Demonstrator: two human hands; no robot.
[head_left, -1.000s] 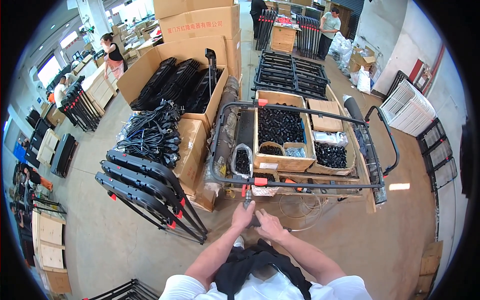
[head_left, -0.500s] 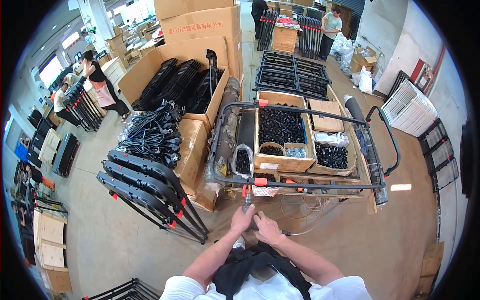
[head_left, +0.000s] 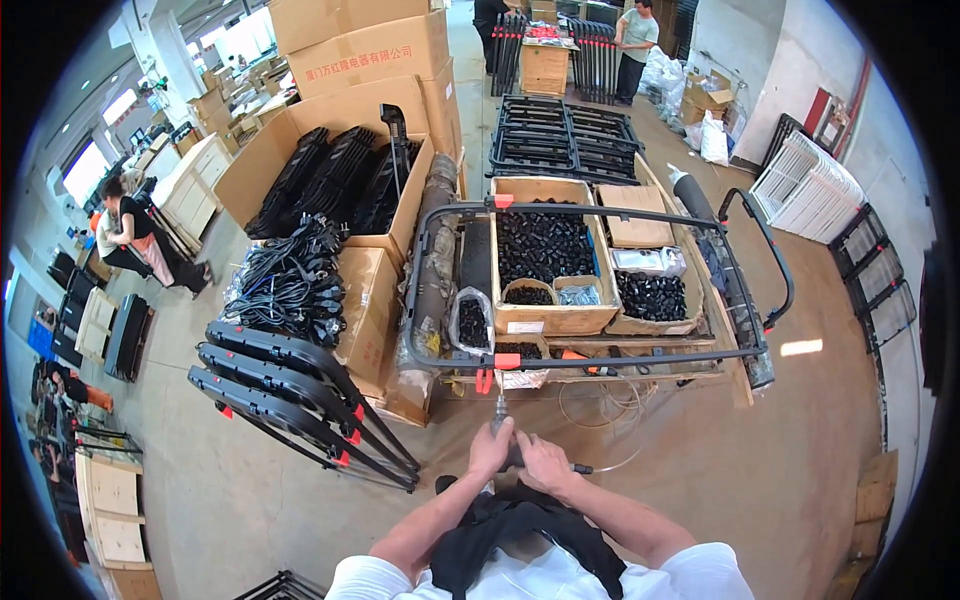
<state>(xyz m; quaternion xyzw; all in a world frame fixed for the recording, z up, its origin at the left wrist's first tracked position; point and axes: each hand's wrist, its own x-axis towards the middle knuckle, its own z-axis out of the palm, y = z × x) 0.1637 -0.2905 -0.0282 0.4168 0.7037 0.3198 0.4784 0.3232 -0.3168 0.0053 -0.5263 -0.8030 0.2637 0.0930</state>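
Both my hands are wrapped around a powered screwdriver (head_left: 501, 411) with a grey front end, low in front of me. My left hand (head_left: 490, 448) grips it just behind the front end; my right hand (head_left: 545, 464) closes on its darker rear part, where a thin hose trails off to the right. The bit points away from me at the red fitting (head_left: 507, 362) on the near rail of a black tubular frame (head_left: 640, 361). I cannot tell whether the tip touches. A second red piece (head_left: 484, 381) hangs beside it. The frame lies across several parts boxes.
Beneath the frame, a box of small black parts (head_left: 545, 240) stands beside another such box (head_left: 650, 297). Folded black frames (head_left: 270, 385) lean at left, near bundled black cables (head_left: 290, 280) and a large carton (head_left: 410, 205). A coiled hose (head_left: 600, 412) lies ahead. Other people work farther back.
My view has shifted slightly, and the screwdriver sits a little lower relative to the frame's near rail. Both hands keep their hold. A person at far left has bent forward.
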